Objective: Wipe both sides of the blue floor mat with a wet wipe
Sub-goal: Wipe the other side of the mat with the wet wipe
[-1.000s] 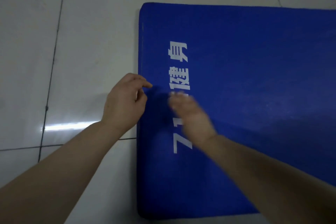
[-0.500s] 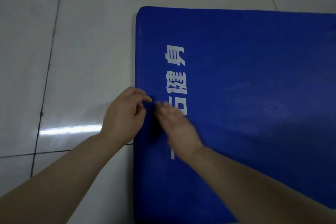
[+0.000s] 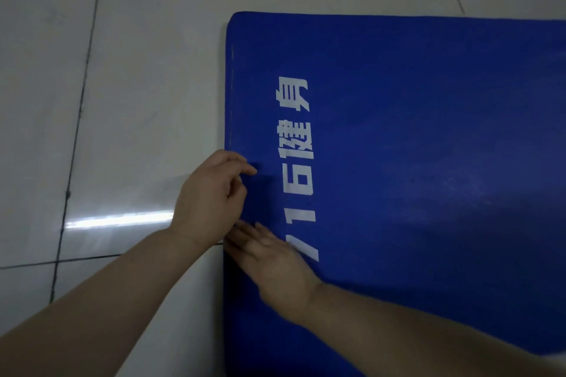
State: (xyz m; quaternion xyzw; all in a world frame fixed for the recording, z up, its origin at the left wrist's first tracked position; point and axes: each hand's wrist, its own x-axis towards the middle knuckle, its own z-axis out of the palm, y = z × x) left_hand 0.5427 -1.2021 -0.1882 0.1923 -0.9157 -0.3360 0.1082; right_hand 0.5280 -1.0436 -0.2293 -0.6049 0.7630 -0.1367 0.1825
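The blue mat (image 3: 428, 162) lies flat on the tiled floor (image 3: 122, 86), filling the right of the scene, white lettering (image 3: 298, 168) running along its left side. The left hand (image 3: 208, 199) grips the mat's left edge, fingers curled over it. The right hand (image 3: 272, 263), blurred, rests flat on the mat just nearer, fingers straight, grasping nothing.
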